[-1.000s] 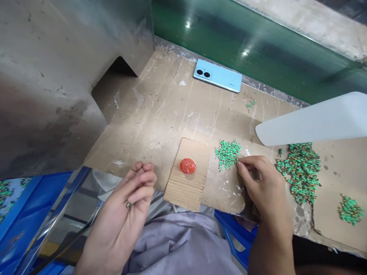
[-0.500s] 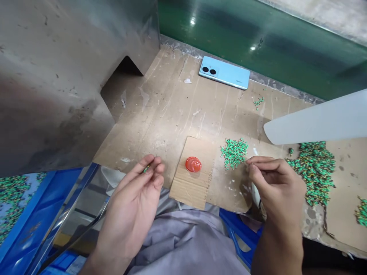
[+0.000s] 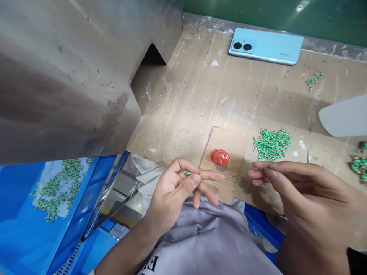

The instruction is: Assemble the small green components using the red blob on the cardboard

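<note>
My left hand (image 3: 179, 189) pinches a small green part (image 3: 188, 173) between thumb and index finger, with the other fingers spread, just left of a cardboard piece (image 3: 226, 135). On that cardboard rests a small round red dish (image 3: 220, 157) with glossy red contents. To the right, my right hand (image 3: 298, 187) has its thumb pressed to its fingers below a pile of small green parts (image 3: 272, 144); whatever lies between its fingertips is too small to make out.
A blue phone (image 3: 266, 46) lies at the back of the table. A large metal housing (image 3: 86, 76) stands at the left, above a blue bin (image 3: 20, 198) with green parts. A pale rounded panel (image 3: 346, 116) juts in from the right, near more green parts (image 3: 358, 166).
The view has shifted left and closer. My left hand has turned and its lower fingers have spread, with the green part still in the pinch. My right hand has shifted slightly below the small pile.
</note>
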Tool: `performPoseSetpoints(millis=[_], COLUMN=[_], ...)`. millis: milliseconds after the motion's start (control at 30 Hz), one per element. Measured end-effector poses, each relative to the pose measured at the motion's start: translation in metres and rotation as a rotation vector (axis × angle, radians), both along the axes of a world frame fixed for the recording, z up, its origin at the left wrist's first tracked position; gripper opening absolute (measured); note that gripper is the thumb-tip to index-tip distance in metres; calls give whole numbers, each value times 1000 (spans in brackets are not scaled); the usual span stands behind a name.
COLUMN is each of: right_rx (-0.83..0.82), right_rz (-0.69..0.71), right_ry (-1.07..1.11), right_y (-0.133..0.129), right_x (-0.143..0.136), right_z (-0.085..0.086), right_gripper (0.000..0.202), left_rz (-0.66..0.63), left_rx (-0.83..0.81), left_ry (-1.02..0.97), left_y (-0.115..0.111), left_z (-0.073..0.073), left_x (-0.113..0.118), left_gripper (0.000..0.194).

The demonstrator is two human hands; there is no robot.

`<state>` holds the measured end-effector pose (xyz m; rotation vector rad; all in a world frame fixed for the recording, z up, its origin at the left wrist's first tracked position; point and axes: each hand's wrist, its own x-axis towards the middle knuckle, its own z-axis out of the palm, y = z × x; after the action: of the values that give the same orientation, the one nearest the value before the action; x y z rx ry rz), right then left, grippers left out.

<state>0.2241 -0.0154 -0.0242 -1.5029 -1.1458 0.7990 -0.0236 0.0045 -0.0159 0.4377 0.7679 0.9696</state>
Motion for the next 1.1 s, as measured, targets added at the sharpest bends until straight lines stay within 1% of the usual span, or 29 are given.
performPoseSetpoints(millis=[100, 167, 233, 300, 433, 533, 700, 833, 967, 1100], right_rx=[-51, -38, -16, -26, -71, -32, -23, -80, -172, -258], right_rz=[57, 124, 203, 269, 356, 383, 380, 410, 466, 524], right_ry=[130, 151, 159, 201, 278, 220, 102, 36, 60, 109], right_y=[-1, -1, 0, 0, 0, -1, -3, -4, 0, 3], right_x=[-11, -17, -22, -28, -40, -45, -42, -35, -30, -27], right_z=[2, 2, 3, 3, 5, 5, 4, 4, 7, 8], right_gripper=[12, 10, 10, 10, 14, 19, 18, 13, 6, 12], left_rz=[-7, -31, -45, -55, -103, -105, -102, -113, -138, -168], left_rx=[-21, -69, -102, -98, -62, -17, 67, 94, 164, 276], left_ry=[112, 143, 127, 95, 105, 169, 269, 394, 537, 623], left_y=[-1, -1, -1, -2, -2, -3, -4, -6, -12, -14], left_z=[-1, 1, 3, 5, 7, 9, 11, 11, 10, 7], left_x=[1, 3, 5, 7, 9, 11, 12, 11, 10, 9], left_gripper=[16, 22, 27, 22, 4, 5, 13, 14, 12, 14])
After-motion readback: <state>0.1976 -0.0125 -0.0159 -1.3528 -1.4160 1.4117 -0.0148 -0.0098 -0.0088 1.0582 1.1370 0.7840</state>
